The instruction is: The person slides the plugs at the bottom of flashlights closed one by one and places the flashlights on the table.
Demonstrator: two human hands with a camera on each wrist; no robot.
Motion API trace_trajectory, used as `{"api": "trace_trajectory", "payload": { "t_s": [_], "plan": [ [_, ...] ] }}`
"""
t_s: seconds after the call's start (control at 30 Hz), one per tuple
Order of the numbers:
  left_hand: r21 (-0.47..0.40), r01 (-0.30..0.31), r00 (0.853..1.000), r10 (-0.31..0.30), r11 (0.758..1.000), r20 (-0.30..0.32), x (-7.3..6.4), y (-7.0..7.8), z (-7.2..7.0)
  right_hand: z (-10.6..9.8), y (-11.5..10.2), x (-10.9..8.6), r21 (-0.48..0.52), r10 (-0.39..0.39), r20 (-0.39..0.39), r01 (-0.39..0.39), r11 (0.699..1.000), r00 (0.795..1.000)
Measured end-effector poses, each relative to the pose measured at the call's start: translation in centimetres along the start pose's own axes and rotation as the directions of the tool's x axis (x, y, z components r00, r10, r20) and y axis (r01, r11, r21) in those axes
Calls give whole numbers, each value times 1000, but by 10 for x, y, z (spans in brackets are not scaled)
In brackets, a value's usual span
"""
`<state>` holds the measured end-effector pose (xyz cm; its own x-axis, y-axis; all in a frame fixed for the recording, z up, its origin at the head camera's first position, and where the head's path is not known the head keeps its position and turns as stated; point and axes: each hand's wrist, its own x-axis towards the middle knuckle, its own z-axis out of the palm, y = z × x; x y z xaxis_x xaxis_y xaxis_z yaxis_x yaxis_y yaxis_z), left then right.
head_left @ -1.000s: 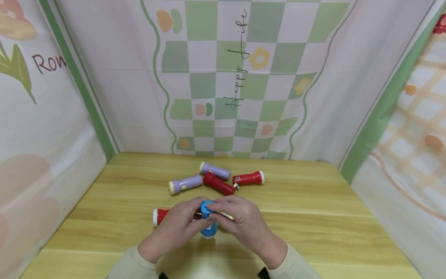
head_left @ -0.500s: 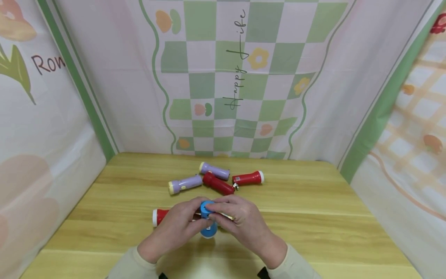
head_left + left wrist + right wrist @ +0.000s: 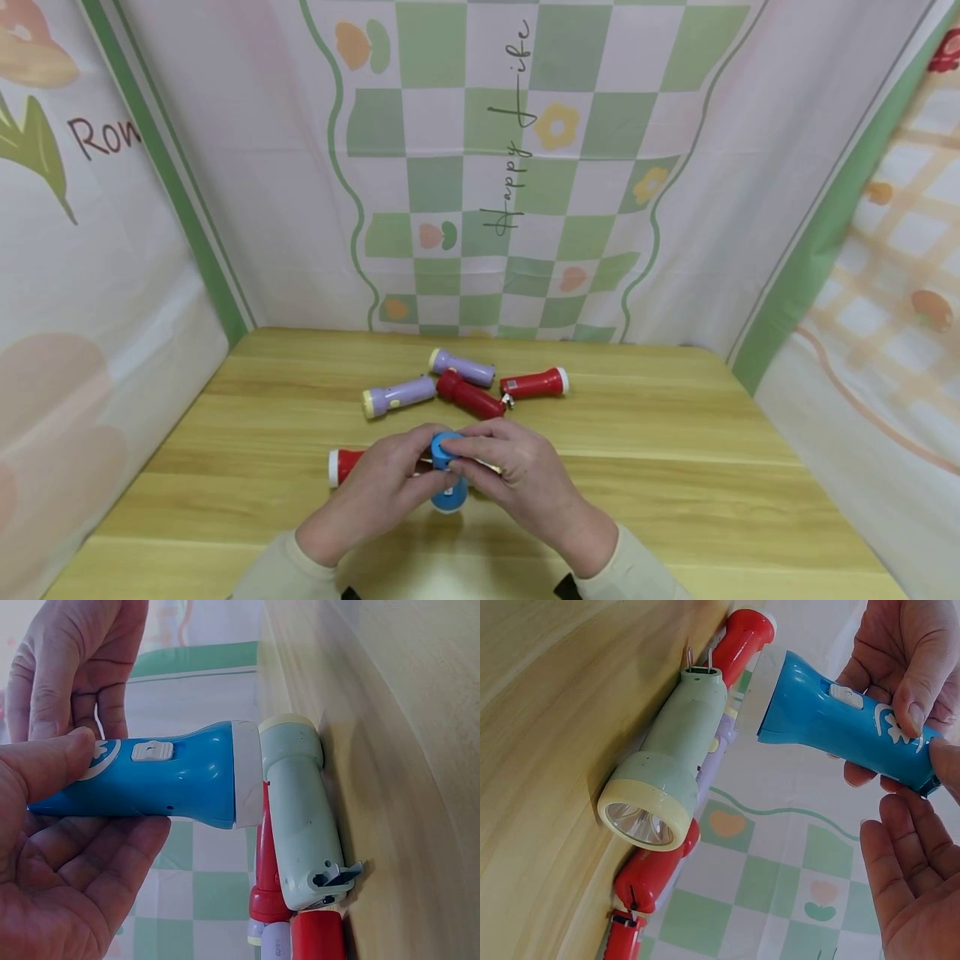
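A blue flashlight (image 3: 449, 493) is held lens-down above the table in front of me. In the left wrist view, my left hand (image 3: 67, 847) grips its body between thumb and fingers; the white switch (image 3: 152, 751) and white lens rim (image 3: 247, 774) show. My right hand (image 3: 525, 479) pinches the tail end (image 3: 446, 447), which has small dark slots. From the right wrist, my right hand (image 3: 922, 870) is seen with thumb at the tail and other fingers spread beneath. A pale green flashlight (image 3: 671, 735) lies close by, with metal prongs out of its tail.
Farther back on the wooden table (image 3: 675, 467) lie two purple flashlights (image 3: 400, 396) and two red flashlights (image 3: 535, 383), with metal prongs (image 3: 508, 402) near their ends. Another red flashlight (image 3: 345, 467) lies left, partly behind my left hand. Printed cloth (image 3: 495, 167) hangs around the table.
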<state>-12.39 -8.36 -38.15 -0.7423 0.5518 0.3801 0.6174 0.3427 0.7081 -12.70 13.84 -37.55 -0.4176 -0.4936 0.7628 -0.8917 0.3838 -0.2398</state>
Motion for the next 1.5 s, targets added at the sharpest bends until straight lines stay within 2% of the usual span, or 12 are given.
{"api": "trace_trajectory", "payload": {
  "t_s": [0.27,0.57,1.5],
  "plan": [
    [-5,-5,1000,5,1000,-6,0,-1,0,0,0,0,-21,-14,5,14,1000,1000],
    [-2,7,1000,-7,1000,-2,0,-1,0,0,1,0,-43,-70,-4,70,997,998],
    [17,32,999,-32,999,2,0,-2,1,2,2,-2,-68,-77,10,77,995,997]
  ]
}}
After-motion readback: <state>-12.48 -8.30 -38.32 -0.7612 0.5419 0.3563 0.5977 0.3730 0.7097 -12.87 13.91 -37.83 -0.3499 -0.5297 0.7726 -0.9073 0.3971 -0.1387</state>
